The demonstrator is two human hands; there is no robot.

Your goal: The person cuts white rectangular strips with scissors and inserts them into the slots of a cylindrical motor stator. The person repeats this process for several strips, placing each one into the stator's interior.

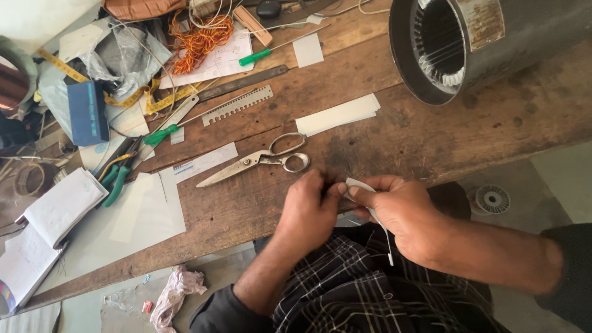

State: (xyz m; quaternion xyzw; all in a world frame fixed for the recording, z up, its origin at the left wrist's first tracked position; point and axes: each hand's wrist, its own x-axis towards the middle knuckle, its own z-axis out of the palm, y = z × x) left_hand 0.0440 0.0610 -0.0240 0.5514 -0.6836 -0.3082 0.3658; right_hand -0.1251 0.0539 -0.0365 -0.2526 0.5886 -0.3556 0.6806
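Both hands, left hand [310,206] and right hand [398,209], pinch a thin white paper strip [370,209] at the near table [382,132] edge, just near of the scissors [259,159].

A repair workshop: worn wooden workbench [394,135], motor stator [468,43], scissors [259,160], wire [200,37].

Bare bench ahead of the hands [357,206] — scissors [259,159] apparently nearest.
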